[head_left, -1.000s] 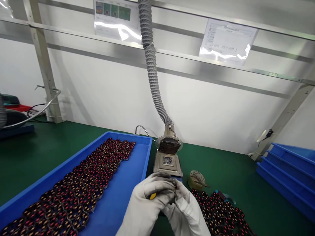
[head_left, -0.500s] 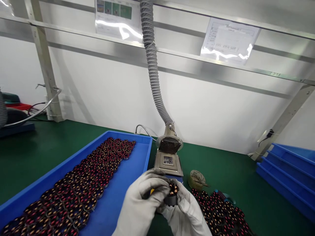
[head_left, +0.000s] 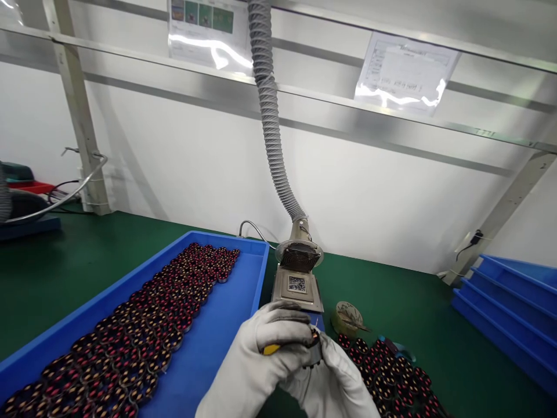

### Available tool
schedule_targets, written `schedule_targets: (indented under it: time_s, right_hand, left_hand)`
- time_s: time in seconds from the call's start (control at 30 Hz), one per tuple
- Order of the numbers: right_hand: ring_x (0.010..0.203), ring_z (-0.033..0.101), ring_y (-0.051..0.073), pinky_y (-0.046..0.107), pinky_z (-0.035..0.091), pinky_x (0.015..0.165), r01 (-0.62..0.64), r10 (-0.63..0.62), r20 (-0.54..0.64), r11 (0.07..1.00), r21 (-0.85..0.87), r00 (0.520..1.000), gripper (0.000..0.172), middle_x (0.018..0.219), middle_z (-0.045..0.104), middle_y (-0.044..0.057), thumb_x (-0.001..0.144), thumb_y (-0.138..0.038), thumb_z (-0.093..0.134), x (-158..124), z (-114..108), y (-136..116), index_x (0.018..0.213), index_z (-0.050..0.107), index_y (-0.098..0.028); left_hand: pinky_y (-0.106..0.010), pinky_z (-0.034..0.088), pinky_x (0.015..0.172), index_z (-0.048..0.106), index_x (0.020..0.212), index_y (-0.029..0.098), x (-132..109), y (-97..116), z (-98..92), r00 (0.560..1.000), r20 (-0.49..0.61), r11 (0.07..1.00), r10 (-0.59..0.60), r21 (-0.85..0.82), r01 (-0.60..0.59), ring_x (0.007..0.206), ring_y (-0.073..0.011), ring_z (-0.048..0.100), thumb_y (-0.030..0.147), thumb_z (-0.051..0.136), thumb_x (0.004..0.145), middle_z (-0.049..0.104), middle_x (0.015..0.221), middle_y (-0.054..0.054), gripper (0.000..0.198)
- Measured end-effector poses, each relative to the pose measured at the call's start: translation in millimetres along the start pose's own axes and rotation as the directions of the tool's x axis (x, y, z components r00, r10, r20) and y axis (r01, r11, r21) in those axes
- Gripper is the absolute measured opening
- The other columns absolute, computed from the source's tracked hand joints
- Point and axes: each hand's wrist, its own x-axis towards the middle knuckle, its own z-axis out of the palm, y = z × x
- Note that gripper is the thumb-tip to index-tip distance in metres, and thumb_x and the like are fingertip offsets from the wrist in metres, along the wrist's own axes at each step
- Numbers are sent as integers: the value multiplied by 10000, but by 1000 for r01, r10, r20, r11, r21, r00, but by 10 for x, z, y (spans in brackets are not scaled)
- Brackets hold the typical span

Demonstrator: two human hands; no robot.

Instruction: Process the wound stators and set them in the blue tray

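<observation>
Both my hands wear white gloves and meet at the bottom centre. My left hand (head_left: 265, 354) is curled round a yellow-handled tool (head_left: 270, 349), of which only the yellow end shows. My right hand (head_left: 337, 380) cups a small round wound coil part (head_left: 314, 348) from below, and the two hands press together over it. A large blue tray (head_left: 217, 342) at the left holds rows of several similar dark coil parts (head_left: 143, 331). More of these coil parts (head_left: 391, 377) lie loose on the green mat at the right.
A small metal solder pot (head_left: 297, 287) stands just beyond my hands, with a grey ribbed fume hose (head_left: 270, 122) rising above it. A small round tin (head_left: 348, 316) sits to its right. Stacked blue trays (head_left: 513, 307) are at the far right. Cables and a dark device (head_left: 26, 209) are far left.
My left hand has closed further over the coil part, which showed its copper top half a second ago and is now mostly covered. Both hands shifted slightly right.
</observation>
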Motion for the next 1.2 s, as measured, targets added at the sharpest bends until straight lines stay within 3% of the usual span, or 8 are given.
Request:
schedule_targets:
  time_s: [0.2, 0.33, 0.47, 0.67, 0.83, 0.93, 1.1, 1.2]
  right_hand:
    - [690, 665, 147, 272, 508, 654, -46, 42, 54, 997, 62, 998, 275, 850, 723, 52, 643, -359, 738, -41, -32, 26, 880, 685, -228]
    - [732, 672, 181, 316, 523, 703, 16, -17, -10, 999, -45, 1000, 302, 853, 728, 67, 605, -354, 771, -8, -96, -33, 862, 694, -217]
    - [739, 664, 225, 375, 535, 721, 235, -264, -99, 944, -232, 959, 396, 806, 724, 75, 493, -380, 828, 72, -127, 0, 817, 694, -196]
    - [843, 652, 176, 250, 532, 711, 583, -758, -128, 587, -561, 640, 399, 926, 703, 38, 569, -226, 806, 33, -106, 181, 940, 664, -267]
    - [969, 601, 232, 383, 508, 824, 582, -896, 354, -142, -801, 269, 472, 1032, 649, 16, 645, -30, 651, 14, -97, 327, 986, 659, -357]
    - [965, 597, 238, 413, 489, 854, 500, -864, 446, -287, -817, 233, 566, 996, 649, -2, 639, 8, 627, 27, -94, 371, 1021, 635, -410]
    - [922, 597, 216, 341, 520, 748, 481, -926, 356, -256, -838, 127, 574, 1066, 598, -9, 602, -34, 693, 33, -126, 333, 1039, 610, -397]
    - [941, 593, 232, 370, 511, 757, 488, -924, 355, -247, -837, 143, 544, 1092, 607, -11, 610, -48, 685, 13, -153, 312, 1028, 614, -389]
  left_hand:
    - [-227, 520, 697, 698, 653, 229, -60, 80, -83, 867, -383, 933, -319, -289, 215, 753, -204, 640, 225, 720, 666, 691, 735, -19, 25]
    - [-250, 497, 771, 715, 765, 222, -33, 166, -129, 909, -167, 924, -382, -72, 375, 887, -240, 614, 153, 705, 617, 679, 902, -49, 163]
    - [-228, 499, 718, 698, 669, 248, -35, 173, 9, 962, -165, 976, -217, -72, 207, 779, -191, 616, 92, 617, 679, 672, 758, -11, 176]
    - [-227, 469, 822, 692, 669, 282, -88, 264, 0, 890, -422, 985, -171, -58, 162, 867, -190, 601, 201, 686, 697, 674, 814, 18, 86]
    - [-272, 498, 810, 674, 971, 213, -65, 279, 106, 846, -66, 784, -529, -418, 459, 890, -235, 616, 366, 744, 685, 680, 938, -58, 331]
    - [-232, 513, 746, 699, 851, 205, -101, 168, 238, 803, -118, 676, -584, -619, 400, 814, -206, 634, 410, 761, 668, 694, 829, -48, 282]
    - [-205, 483, 809, 696, 726, 228, -90, 83, 161, 709, -386, 664, -590, -731, 155, 802, -164, 636, 386, 843, 546, 698, 805, -9, 281]
    - [-215, 493, 789, 700, 840, 196, -40, 152, 84, 767, -283, 738, -576, -585, 338, 829, -191, 630, 352, 825, 582, 694, 837, -45, 326]
